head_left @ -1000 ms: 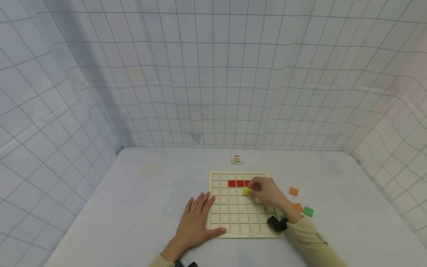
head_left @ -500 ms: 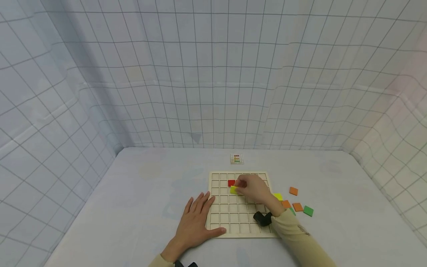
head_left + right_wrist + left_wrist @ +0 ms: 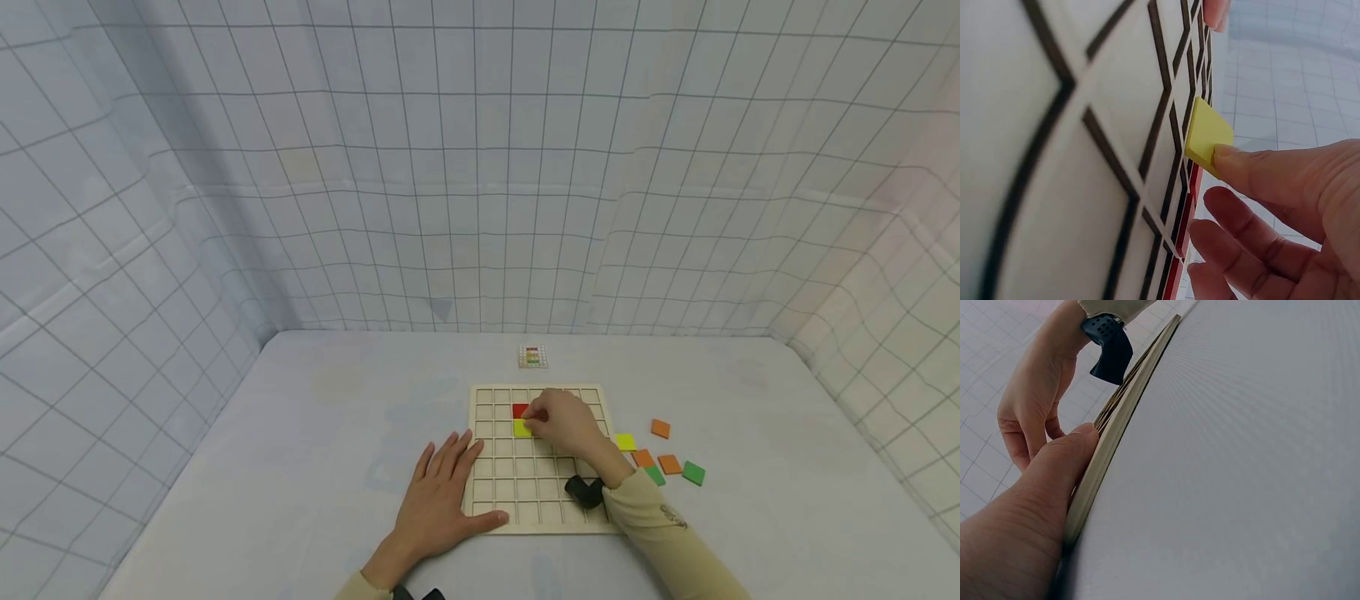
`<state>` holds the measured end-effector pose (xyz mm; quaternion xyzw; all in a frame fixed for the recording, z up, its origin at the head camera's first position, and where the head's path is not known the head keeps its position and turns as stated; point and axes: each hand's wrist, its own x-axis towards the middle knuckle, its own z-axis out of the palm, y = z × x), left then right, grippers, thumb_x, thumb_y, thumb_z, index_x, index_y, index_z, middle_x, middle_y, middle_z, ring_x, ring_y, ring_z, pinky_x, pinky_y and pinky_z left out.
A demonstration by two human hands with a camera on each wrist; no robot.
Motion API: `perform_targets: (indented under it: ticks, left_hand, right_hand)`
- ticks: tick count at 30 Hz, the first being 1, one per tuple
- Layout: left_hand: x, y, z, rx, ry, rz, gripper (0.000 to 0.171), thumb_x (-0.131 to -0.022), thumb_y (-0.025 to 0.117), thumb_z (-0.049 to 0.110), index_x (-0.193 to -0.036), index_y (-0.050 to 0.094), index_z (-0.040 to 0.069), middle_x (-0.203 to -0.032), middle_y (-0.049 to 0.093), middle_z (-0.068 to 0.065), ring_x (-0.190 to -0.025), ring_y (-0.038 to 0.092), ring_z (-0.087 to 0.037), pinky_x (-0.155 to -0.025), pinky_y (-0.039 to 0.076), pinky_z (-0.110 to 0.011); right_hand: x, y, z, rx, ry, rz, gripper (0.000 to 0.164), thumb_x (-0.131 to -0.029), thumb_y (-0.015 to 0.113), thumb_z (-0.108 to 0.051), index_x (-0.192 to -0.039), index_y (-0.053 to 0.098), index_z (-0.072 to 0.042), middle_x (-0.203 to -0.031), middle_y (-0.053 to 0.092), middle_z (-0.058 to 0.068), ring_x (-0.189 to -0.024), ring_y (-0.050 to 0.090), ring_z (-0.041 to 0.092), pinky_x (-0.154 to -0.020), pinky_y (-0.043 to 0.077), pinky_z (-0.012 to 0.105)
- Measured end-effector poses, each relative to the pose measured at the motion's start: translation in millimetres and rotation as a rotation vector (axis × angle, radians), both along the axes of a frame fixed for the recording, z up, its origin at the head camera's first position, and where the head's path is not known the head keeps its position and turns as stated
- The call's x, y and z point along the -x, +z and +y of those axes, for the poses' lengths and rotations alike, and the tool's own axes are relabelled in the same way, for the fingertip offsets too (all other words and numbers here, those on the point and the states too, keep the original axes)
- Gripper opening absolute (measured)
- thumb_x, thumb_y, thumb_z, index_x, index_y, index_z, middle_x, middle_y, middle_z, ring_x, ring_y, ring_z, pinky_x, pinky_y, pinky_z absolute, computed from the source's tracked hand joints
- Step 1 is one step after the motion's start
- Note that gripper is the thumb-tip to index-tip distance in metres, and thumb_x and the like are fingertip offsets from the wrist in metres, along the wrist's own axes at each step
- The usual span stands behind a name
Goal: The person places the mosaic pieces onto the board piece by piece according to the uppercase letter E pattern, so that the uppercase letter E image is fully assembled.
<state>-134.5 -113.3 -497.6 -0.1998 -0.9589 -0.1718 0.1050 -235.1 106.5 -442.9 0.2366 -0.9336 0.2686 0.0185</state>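
A pale grid board (image 3: 551, 514) lies on the table in the head view. My right hand (image 3: 567, 423) is over its upper part, pinching a square yellow tile (image 3: 522, 428) between thumb and fingers. In the right wrist view the yellow tile (image 3: 1207, 134) is tilted against the grid, thumb on its face. Just beyond it is a red tile (image 3: 519, 410); my hand hides the squares to its right. My left hand (image 3: 441, 504) rests with spread fingers at the board's left side, its thumb on the near corner, as the left wrist view also shows.
Right of the board lie loose tiles: a yellow one (image 3: 626, 442), several orange ones (image 3: 670, 464) and green ones (image 3: 693, 473). Behind the board is a small card (image 3: 533, 357) with a coloured grid pattern. A grid-patterned curtain (image 3: 480, 208) encloses the table.
My right hand has carried the yellow tile left across the board, from below the right-hand red tile to below the leftmost one, then slightly lower. My left hand has stayed still.
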Motion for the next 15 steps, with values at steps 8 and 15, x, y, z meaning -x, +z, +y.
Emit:
perform_targets:
  ticks: [8,15]
  left_hand:
    - [0.1,-0.7,0.1,0.000,-0.007,-0.004,0.100,-0.075,0.045,0.082,-0.149,0.032,0.015,-0.154,0.026,-0.005,-0.142,0.016,-0.022,-0.112,0.008,-0.047]
    - [-0.7,0.1,-0.5,0.000,-0.004,-0.001,0.100,-0.075,0.046,0.081,-0.149,0.033,0.015,-0.153,0.027,-0.005,-0.141,0.016,-0.022,-0.112,0.008,-0.047]
  right_hand:
    - [-3.2,-2.6,-1.0,-0.042,-0.019,0.032,0.004,-0.081,0.075,-0.013,-0.077,0.075,-0.012,-0.075,0.059,-0.006,-0.068,0.054,0.009,-0.060,0.047,0.028]
    - [-5.6,-3.4,3.9,-0.015,0.035,-0.031,0.008,-0.083,0.073,-0.010,-0.090,0.076,-0.007,-0.078,0.059,-0.006,-0.066,0.050,0.008,-0.057,0.044,0.024]
